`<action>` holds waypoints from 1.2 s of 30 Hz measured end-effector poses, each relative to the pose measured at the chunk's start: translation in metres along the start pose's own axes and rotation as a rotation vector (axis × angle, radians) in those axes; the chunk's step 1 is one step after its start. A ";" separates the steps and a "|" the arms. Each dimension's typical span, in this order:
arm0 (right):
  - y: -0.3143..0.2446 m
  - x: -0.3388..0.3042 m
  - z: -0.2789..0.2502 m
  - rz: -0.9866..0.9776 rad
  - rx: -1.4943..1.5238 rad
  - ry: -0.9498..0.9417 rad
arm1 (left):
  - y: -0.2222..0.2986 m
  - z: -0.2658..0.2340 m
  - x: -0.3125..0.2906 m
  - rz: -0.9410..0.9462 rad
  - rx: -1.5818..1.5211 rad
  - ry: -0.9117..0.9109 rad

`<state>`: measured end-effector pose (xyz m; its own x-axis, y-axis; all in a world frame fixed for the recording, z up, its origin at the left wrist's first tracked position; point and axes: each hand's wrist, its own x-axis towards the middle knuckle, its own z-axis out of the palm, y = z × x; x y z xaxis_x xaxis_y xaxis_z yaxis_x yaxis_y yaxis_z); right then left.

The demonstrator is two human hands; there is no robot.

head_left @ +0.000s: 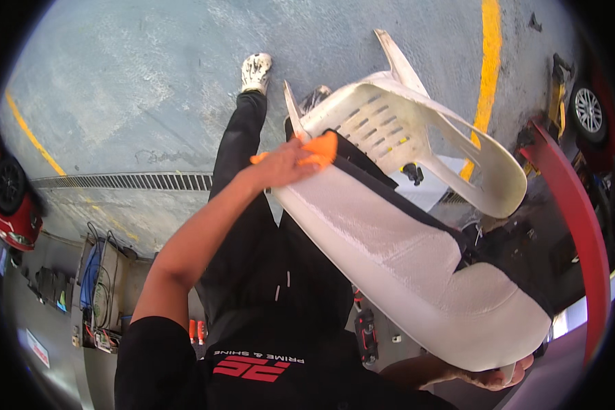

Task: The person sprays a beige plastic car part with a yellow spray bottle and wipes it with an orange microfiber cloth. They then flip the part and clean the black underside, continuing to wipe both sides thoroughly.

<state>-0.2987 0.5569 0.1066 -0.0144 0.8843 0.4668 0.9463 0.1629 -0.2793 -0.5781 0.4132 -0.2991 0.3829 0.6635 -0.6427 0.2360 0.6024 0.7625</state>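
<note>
A long, pale grey padded panel with a black underside, which looks like an upholstered car part (389, 239), slants across my lap from upper left to lower right. At its far left end, my left hand (283, 164) presses an orange cloth (320, 147) against the edge, fingers closed on the cloth. My right hand (502, 376) grips the near right end from beneath, with its fingertips curled at the edge. Much of that hand is hidden under the panel. Just beyond the panel is a white plastic chair (372, 130) with a slotted seat.
A small black object (412, 173) lies by the chair. A red curved post (581, 219) rises at the right. Red cars (10, 205) show at both sides. A cart (99, 287) with cables is at the left. Black-and-red tools (366, 335) lie below the panel.
</note>
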 end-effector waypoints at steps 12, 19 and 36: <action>0.013 0.008 -0.006 0.042 -0.031 0.034 | 0.231 -0.008 -0.031 0.545 -0.291 0.032; 0.028 0.016 -0.010 0.046 -0.033 0.036 | 0.015 0.004 0.000 0.096 0.044 -0.021; 0.055 0.050 -0.002 0.117 -0.021 0.000 | -0.097 0.046 0.018 0.218 0.234 0.236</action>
<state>-0.2466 0.6089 0.1161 0.0966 0.8968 0.4317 0.9481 0.0491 -0.3142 -0.5531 0.3460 -0.3811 0.2369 0.8649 -0.4425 0.3792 0.3370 0.8618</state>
